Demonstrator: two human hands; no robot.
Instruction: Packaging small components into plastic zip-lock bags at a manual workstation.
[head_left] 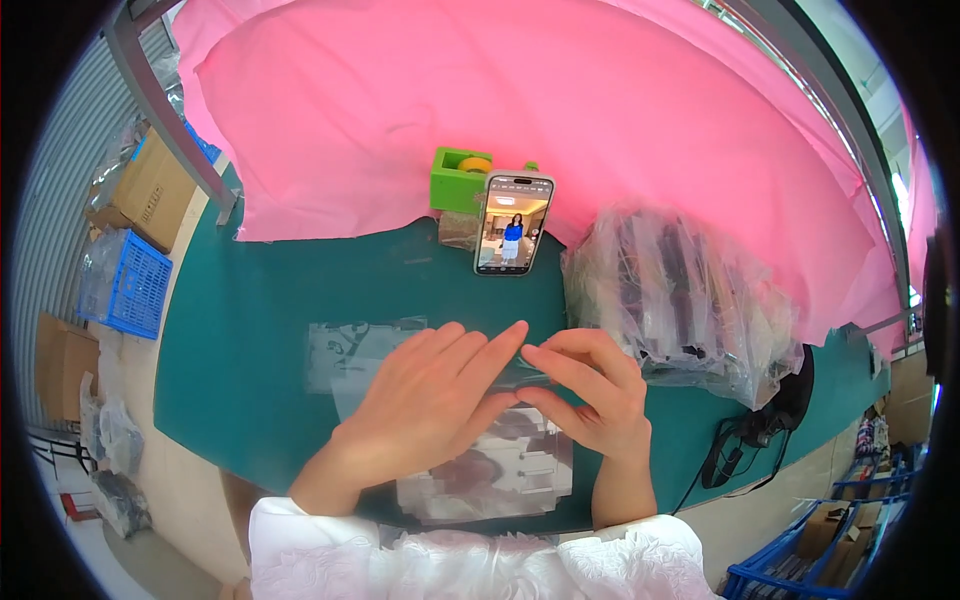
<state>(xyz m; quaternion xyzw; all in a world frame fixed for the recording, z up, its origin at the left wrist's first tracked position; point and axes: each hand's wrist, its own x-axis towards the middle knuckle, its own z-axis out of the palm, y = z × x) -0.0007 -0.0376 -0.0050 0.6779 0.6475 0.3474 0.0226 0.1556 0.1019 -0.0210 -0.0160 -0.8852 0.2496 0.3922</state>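
Observation:
My left hand (pixel 430 390) is stretched out flat over the table, its fingers long and pointing to the upper right. Across from it, my right hand (pixel 597 392) is curled, with thumb and index finger closing around the edge of a clear plastic film (pixel 515 374) between the hands. Both thumb tips nearly meet. Below the hands lies a flat, shiny grey-white piece with a notched outline (pixel 495 470), partly under my left forearm. A clear plastic bag with dark printing (pixel 345 350) lies beside my left hand. The film's full shape is hidden.
On the green table (pixel 270 290), a phone (pixel 512 225) leans by a green tape dispenser (pixel 452 185). A heap of plastic-wrapped items (pixel 680 300) stands right, with a black cabled device (pixel 755 430) nearer. Pink cloth (pixel 500 80) hangs behind. A blue crate (pixel 138 285) sits off the left edge.

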